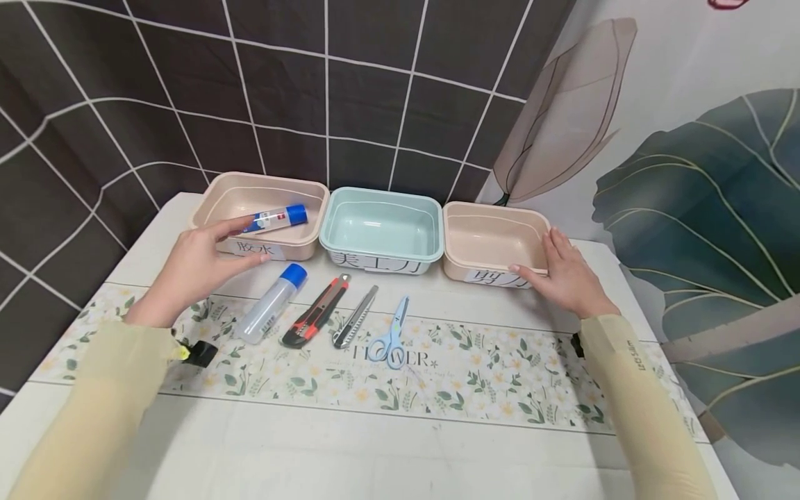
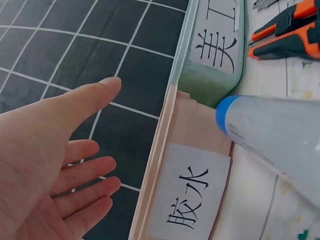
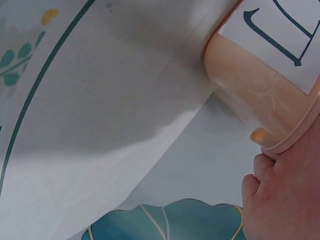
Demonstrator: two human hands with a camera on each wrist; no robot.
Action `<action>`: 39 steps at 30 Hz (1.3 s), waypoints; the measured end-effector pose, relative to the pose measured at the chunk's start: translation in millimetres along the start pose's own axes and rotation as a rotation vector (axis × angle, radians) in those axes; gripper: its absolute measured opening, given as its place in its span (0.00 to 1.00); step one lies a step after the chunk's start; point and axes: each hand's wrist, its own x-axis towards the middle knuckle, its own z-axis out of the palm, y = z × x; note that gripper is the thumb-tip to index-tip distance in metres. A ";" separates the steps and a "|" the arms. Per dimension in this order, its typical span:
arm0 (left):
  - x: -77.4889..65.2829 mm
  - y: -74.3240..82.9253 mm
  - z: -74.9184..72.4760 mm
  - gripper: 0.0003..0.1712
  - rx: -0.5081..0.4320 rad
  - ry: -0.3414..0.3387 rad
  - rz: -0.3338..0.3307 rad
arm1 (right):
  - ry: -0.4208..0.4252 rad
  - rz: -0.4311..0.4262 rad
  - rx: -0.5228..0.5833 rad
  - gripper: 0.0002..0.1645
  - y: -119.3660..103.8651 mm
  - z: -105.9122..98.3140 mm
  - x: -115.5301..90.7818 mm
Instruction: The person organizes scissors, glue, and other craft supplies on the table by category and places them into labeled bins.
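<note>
Right hand (image 3: 290,192) touches a labelled peach bin (image 3: 245,72)

A dark, near-black hanging (image 1: 281,90) ruled with white lines into large squares fills the back and left behind the worktop (image 1: 300,451). Its lines run fairly straight in the middle and bend in waves toward the left, where the surface folds. To the right stands a pale backdrop (image 1: 681,62) printed with a pinkish-brown leaf (image 1: 575,104) and a large blue-green leaf (image 1: 712,208) veined in cream and gold; part of a red mark (image 1: 727,3) shows at the top edge. The worktop is white, crossed by a floral band (image 1: 487,399) of green sprigs and pale blossoms, edged with thin dark lines and lettered "FLOWER". Soft-edged shadows (image 3: 100,132) fall across the white surface.
</note>
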 end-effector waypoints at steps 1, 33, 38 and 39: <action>-2.2 0.4 0.1 0.43 -0.011 -0.007 -0.002 | 0.000 -0.002 0.001 0.65 -0.2 -0.7 -0.2; -57.3 -6.0 47.9 0.50 0.048 -0.211 -0.061 | -0.014 0.002 0.004 0.65 -0.8 -3.3 0.7; -64.4 -7.7 52.6 0.44 0.060 -0.220 -0.074 | -0.012 -0.001 0.001 0.65 -0.6 -2.8 0.6; -65.6 -7.7 53.4 0.43 0.061 -0.221 -0.078 | -0.010 -0.003 0.002 0.65 -0.7 -2.6 0.3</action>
